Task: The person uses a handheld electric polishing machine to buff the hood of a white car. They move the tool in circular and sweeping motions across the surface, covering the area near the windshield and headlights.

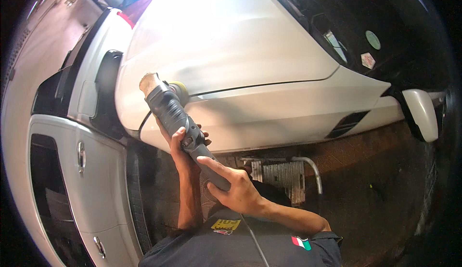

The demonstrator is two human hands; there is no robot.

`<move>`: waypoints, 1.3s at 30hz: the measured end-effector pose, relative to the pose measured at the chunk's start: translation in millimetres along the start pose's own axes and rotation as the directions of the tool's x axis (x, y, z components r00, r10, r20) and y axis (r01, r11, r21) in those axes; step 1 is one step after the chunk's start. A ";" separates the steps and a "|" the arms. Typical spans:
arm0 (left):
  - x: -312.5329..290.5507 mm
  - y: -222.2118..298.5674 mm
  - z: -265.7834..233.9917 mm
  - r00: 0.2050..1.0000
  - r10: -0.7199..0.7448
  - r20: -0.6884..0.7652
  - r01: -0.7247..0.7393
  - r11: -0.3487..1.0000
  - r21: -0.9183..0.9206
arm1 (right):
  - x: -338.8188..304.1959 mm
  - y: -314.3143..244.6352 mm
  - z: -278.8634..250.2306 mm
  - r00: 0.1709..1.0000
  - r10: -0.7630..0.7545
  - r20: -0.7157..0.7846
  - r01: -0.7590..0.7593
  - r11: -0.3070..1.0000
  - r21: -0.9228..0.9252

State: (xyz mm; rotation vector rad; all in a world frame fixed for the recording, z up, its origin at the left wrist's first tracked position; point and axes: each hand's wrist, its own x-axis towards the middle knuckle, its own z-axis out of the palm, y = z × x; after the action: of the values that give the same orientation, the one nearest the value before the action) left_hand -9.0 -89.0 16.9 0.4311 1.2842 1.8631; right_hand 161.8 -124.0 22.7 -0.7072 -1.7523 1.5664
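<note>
Polisher [168,113], dark-grey plastic, is sitting at the edge of the white metal hood [226,50]; I'm seeing bare left grip [179,144] and right grip [237,186] clamped around it, and favouring keeping its yellow-edged round pad [180,91] flat.

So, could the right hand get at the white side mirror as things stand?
Probably not without moving: the right hand is occupied on the rear of the grey polisher, and the white side mirror sits well off to the right, though nothing obvious stands between them.
</note>
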 end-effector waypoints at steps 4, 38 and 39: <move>-19.3 -24.2 47.1 0.990 -0.025 0.139 0.026 1.000 -0.006 | -29.4 -18.8 -44.3 0.988 -0.001 -0.152 -0.001 1.000 -0.014; -49.5 -130.0 180.8 0.823 -0.074 0.564 0.251 0.937 -0.244 | -102.6 8.0 -148.0 0.826 0.072 -0.559 -0.351 0.842 -0.409; -49.3 -130.9 182.2 0.838 -0.053 0.543 0.238 0.931 -0.276 | -101.1 8.0 -154.2 0.843 0.044 -0.535 -0.329 0.831 -0.449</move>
State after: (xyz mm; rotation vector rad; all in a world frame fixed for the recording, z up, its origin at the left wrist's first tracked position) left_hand 198.5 4.2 -14.8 0.5913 0.5953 1.6281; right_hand 344.8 -104.4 9.8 -1.4664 -1.7279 0.8629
